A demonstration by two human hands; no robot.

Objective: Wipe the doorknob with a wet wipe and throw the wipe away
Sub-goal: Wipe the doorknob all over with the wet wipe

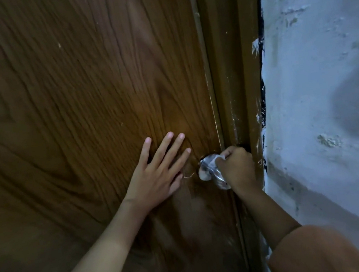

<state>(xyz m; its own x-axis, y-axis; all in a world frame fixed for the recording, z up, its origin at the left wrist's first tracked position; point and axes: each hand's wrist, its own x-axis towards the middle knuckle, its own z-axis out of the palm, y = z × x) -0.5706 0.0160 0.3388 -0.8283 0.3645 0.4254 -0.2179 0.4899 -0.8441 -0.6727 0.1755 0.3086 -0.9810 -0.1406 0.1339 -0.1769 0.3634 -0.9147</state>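
I see my left hand (157,181) pressed flat, fingers spread, on the brown wooden door (68,99), right hand (236,168) curled round a white wet wipe (217,160) on the metal doorknob (208,169), beside the door frame (234,72) and rough white wall (324,72).

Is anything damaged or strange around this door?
Yes. White paint is smeared and chipped along the door frame beside the rough wall. A light scratch marks the door left of the doorknob.

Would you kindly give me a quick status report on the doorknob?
Left hand flat on door. Right hand grips wet wipe on doorknob. Wiping underway, nothing blocking.
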